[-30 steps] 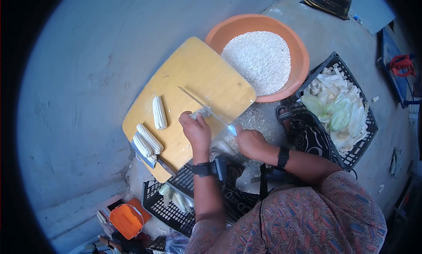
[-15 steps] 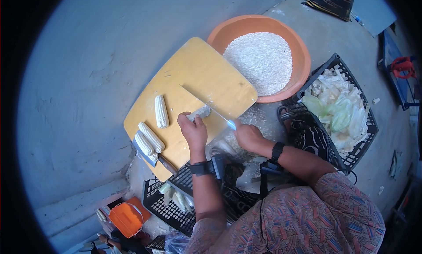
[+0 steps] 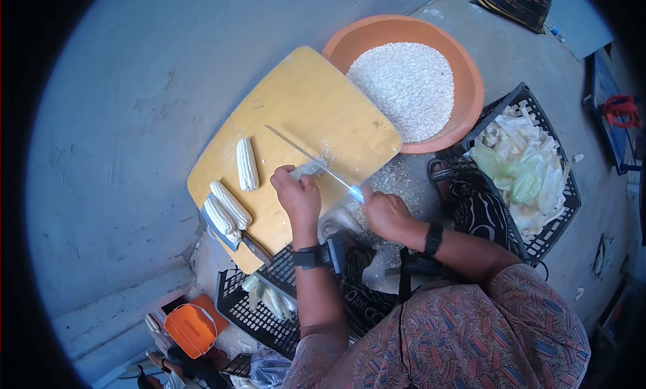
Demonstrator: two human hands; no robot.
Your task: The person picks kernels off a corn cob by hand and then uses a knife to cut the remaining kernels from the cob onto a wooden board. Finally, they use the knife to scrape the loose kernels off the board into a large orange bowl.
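My left hand (image 3: 296, 195) is closed on one end of a corn cob (image 3: 311, 167) lying on the yellow board (image 3: 296, 86). The knife (image 3: 299, 149), its blade across the cob, is gripped by its light blue handle in my right hand (image 3: 387, 214). Left of my hands lies a whole white cob (image 3: 247, 164). Two more cobs (image 3: 230, 205) rest at the board's lower left, beside a second knife with a dark handle (image 3: 256, 248). Beyond the board's right edge stands an orange basin (image 3: 464, 86) full of white kernels (image 3: 404, 86).
A black crate (image 3: 570, 187) of husks (image 3: 525, 167) is at the right. Another crate (image 3: 249, 315) with pale husks stands below the board. An orange bucket (image 3: 190, 328) and a co-worker's arm (image 3: 160, 362) show at lower left. Loose kernels litter the floor.
The view has shifted slightly. Both hands are still closed on the cob and the knife, and the blade remains across the cob. More of the co-worker shows at lower left.
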